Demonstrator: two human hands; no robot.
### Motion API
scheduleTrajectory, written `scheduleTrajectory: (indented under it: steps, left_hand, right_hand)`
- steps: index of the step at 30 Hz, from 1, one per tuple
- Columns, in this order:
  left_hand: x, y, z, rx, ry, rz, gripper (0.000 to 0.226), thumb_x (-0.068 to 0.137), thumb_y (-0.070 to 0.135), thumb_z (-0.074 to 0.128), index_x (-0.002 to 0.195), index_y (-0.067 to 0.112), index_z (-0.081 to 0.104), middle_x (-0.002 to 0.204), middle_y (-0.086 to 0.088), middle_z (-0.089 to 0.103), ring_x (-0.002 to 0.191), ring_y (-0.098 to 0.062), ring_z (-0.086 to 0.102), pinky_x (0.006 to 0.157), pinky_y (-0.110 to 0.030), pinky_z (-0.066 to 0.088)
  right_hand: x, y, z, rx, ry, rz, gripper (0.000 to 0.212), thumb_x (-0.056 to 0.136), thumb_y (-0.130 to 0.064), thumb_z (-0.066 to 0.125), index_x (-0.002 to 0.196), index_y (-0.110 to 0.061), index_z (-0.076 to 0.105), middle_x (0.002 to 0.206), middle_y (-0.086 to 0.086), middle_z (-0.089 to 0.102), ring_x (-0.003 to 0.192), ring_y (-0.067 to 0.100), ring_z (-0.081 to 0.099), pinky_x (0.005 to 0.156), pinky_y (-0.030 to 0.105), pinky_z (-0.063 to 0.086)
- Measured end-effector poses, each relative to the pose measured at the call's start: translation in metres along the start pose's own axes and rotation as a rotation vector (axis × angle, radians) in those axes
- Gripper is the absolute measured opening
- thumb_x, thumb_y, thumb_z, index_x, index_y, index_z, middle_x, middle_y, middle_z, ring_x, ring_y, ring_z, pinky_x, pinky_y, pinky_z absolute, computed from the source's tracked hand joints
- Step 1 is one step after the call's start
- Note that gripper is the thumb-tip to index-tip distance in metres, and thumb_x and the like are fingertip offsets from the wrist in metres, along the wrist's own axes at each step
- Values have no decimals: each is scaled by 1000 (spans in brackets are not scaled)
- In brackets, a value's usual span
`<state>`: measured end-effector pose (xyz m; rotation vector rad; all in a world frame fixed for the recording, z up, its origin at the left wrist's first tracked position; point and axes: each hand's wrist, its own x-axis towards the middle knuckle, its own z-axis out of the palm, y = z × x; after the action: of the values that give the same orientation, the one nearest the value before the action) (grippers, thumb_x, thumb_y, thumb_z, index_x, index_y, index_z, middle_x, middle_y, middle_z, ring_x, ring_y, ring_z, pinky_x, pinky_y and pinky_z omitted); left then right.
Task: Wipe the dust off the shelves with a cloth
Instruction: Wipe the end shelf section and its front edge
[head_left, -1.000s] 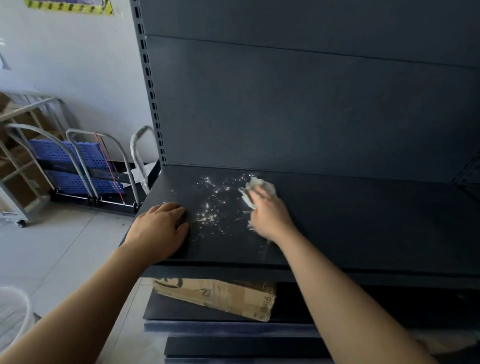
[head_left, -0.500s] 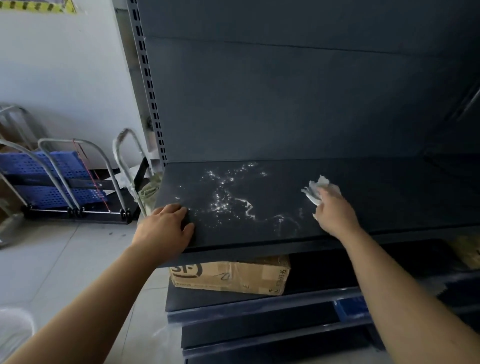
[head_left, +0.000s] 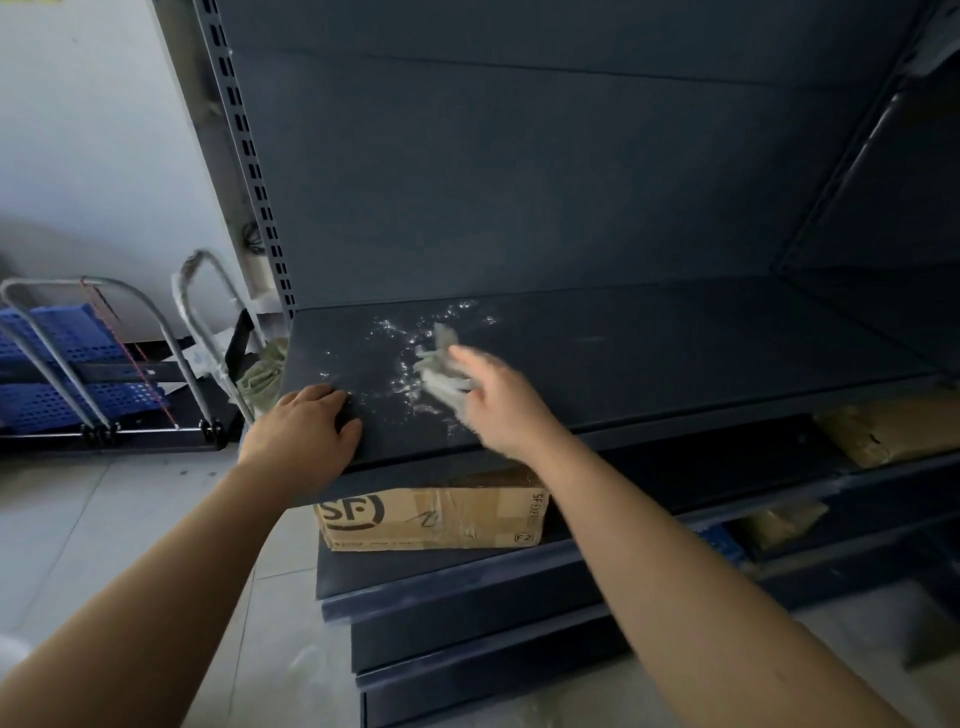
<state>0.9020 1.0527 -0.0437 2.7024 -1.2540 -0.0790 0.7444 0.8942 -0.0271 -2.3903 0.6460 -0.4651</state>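
- 2 bare forearms reach forward from the bottom of the view.
- The left hand (head_left: 304, 434) lies palm down, fingers straight and together, thumb spread to the side.
- The right hand (head_left: 498, 405), motion-blurred, grips a crumpled cloth (head_left: 441, 364) under its fingers.

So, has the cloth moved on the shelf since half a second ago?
Yes. The cloth has moved left, toward the upright: it was to the right of the dust and now lies on the dust's right part.
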Motion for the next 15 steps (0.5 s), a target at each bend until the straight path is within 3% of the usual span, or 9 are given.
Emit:
scheduleTrajectory:
  steps: [3,6,9,11,15]
  left_hand:
    - [4,0,-1,6,9,-15,48,93,43,40,135,20,46,144,-1,43,129,-28,41,101,-43,41]
    - [8,5,0,3,52,-45,42,93,40,41,125,17,56,135,-2,51,121,-29,47,93,-42,46]
    - [12,9,0,30,98,-76,37,92,39,40,110,18,64,123,-2,59,108,-28,56,81,-37,48]
    - [15,12,0,46,119,-93,35,92,40,40,104,20,66,118,-1,61,102,-27,59,75,-34,47]
    - [18,16,4,72,141,-116,32,91,40,41,104,23,66,116,2,61,101,-25,59,70,-32,46]
  right_hand:
    - [5,42,-43,-68,201,84,55,90,-4,51,143,-6,37,149,15,33,133,27,40,103,16,25]
    - [12,93,-79,-62,341,269,48,91,-4,45,138,-8,43,143,14,37,122,29,48,95,22,33]
    - [25,140,-91,-91,330,422,37,90,-8,42,126,-13,50,138,11,40,115,26,50,84,27,40]
    - [38,152,-89,-128,300,421,29,86,-12,43,113,-16,54,135,7,39,114,27,52,83,31,48]
    - [69,136,-66,-248,193,354,43,88,-14,46,130,-22,47,141,7,31,115,30,51,92,34,48]
